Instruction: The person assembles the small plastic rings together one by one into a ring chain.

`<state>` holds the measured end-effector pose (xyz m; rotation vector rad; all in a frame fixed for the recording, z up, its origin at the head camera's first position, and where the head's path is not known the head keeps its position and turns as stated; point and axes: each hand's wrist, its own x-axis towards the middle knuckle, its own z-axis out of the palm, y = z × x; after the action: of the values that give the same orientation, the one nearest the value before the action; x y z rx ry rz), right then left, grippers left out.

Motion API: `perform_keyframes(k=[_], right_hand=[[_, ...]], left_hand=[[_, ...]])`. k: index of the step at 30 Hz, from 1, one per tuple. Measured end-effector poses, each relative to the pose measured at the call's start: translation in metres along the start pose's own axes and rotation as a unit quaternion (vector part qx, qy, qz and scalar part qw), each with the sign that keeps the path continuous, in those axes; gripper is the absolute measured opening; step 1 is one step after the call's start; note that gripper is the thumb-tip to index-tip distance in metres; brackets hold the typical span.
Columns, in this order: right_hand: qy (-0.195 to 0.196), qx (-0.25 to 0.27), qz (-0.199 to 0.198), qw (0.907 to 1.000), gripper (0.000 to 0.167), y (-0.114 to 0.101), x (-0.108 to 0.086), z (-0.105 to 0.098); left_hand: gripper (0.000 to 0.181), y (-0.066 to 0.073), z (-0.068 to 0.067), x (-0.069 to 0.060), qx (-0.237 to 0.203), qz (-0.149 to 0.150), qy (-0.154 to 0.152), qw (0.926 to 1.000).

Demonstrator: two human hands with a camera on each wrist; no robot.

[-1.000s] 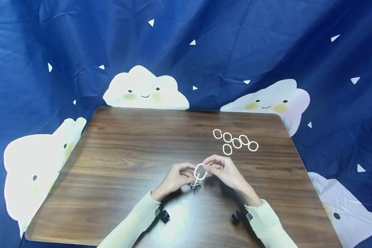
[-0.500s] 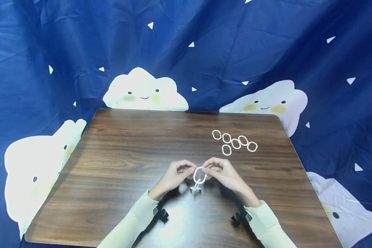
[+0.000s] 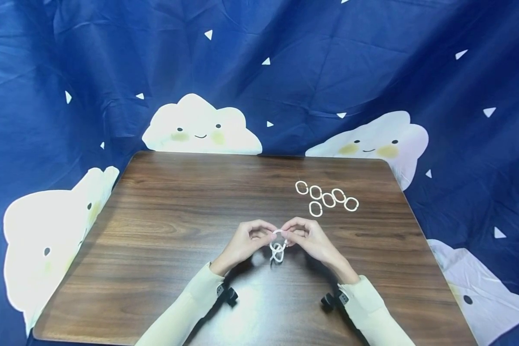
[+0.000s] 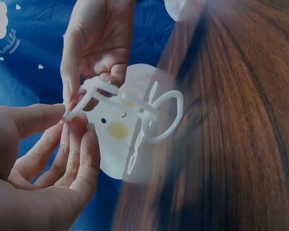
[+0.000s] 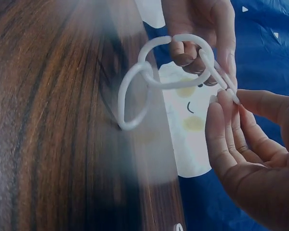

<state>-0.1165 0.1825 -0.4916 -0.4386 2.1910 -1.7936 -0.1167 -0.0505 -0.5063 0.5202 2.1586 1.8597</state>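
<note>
My left hand [image 3: 250,238] and right hand [image 3: 310,238] meet at the front middle of the table, fingertips almost together. Both pinch the top white plastic ring [image 5: 214,72] of a short chain, one from each side. Through it passes a second ring [image 5: 176,85], whose small split shows in the right wrist view. From that one hangs a third ring [image 5: 122,103], close above the tabletop. The left wrist view shows the same third ring [image 4: 179,108] to the right of the fingers. Fingertips partly hide the top ring, so its split cannot be made out.
Several loose white rings [image 3: 323,199] lie grouped on the right side of the brown wooden table [image 3: 190,192], beyond my right hand. A dark blue curtain [image 3: 251,29] with white clouds hangs behind the table.
My left fingers have risen from the top ring's lower left to its upper part, beside the right fingertips. The lower rings have swung and turned beneath it. The loose rings stay put.
</note>
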Motion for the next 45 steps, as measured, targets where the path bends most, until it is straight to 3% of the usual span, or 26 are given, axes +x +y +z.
perform_keyframes(k=[7,15,30,39,45], right_hand=[[0.000,0.005,-0.004,1.0000,0.023,0.004,0.005,-0.002],[0.017,0.002,0.020,0.9997,0.030,0.014,0.008,-0.015],[0.094,-0.042,0.030,0.9943,0.028,0.031,0.015,-0.057],[0.149,-0.135,0.034,0.9790,0.028,0.040,0.019,-0.079],[0.175,-0.212,0.042,0.9606,0.031,0.045,0.025,-0.089]], left_hand=[[0.025,-0.002,0.000,0.004,-0.005,-0.005,0.016,0.9998],[0.023,-0.010,-0.003,0.008,-0.015,-0.014,0.043,0.9989],[0.023,-0.020,-0.013,0.013,-0.044,-0.021,0.083,0.9954],[0.023,-0.027,-0.017,0.013,-0.043,-0.032,0.097,0.9938],[0.021,-0.030,-0.019,0.014,-0.041,-0.042,0.110,0.9923]])
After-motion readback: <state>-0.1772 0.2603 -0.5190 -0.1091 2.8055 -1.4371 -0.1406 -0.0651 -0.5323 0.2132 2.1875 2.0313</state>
